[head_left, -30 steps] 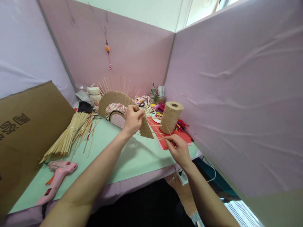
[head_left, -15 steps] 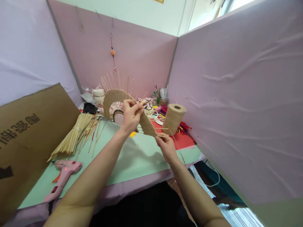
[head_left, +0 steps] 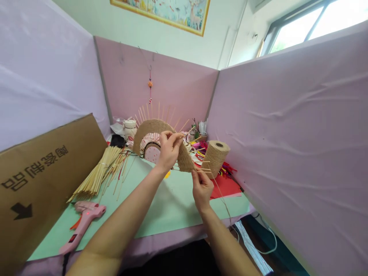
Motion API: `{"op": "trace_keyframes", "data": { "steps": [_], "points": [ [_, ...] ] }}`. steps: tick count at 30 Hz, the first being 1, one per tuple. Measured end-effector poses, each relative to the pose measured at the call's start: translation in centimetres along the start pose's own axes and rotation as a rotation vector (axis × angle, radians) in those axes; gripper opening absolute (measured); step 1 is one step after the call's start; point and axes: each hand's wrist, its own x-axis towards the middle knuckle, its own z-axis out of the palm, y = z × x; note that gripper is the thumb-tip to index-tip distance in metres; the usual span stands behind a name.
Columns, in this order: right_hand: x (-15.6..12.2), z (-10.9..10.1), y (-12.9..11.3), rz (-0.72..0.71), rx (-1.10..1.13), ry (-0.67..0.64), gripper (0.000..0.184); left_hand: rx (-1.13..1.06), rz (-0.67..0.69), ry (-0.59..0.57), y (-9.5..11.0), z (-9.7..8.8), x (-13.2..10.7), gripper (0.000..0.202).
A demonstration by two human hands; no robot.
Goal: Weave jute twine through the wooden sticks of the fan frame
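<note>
A half-ring of woven twine (head_left: 152,125), with thin wooden sticks fanning out past its outer edge, is held up above the table. Inside its arch shows a pink spotted half-disc (head_left: 151,153). My left hand (head_left: 169,149) pinches the woven band on its right side, thumb and fingers together. Lower down, my right hand (head_left: 202,188) is closed at the band's bottom right end, by the last sticks; the twine there is too fine to follow between the fingers. A loose strand of twine hangs past the right wrist. Close by stands a large twine spool (head_left: 215,158).
On the left lie a bundle of sticks (head_left: 97,174) and a pink glue gun (head_left: 83,222) with its red light on. A cardboard box (head_left: 51,184) leans at the left. Red paper (head_left: 225,186) lies under the spool. Fabric-covered panels (head_left: 287,134) enclose the table.
The camera view has tilted up, so a framed picture and window now show. Both hands keep hold of the woven half-ring, whose right end looks slightly turned.
</note>
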Motion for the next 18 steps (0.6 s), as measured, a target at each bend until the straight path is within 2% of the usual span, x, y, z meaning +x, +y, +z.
{"op": "trace_keyframes", "data": {
  "steps": [3,6,8,11,18],
  "points": [
    [0.2,-0.1,0.0,-0.003,-0.001,0.003,0.034,0.076,0.175,-0.032,-0.6,-0.6,-1.6,0.029],
    [0.3,-0.3,0.3,-0.006,-0.029,-0.013,0.034,0.226,0.363,-0.149,-1.3,-1.2,-3.1,0.038],
    [0.5,-0.4,0.7,-0.014,-0.029,-0.023,0.035,0.304,0.431,-0.233,-1.5,-1.5,-3.5,0.049],
    [0.7,-0.4,0.9,-0.013,-0.024,-0.036,0.035,0.382,0.45,-0.325,-1.2,-1.8,-3.3,0.056],
    [0.8,-0.2,0.5,-0.013,-0.042,-0.072,0.035,0.46,0.375,-0.456,0.0,-2.4,-2.0,0.054]
  ]
}}
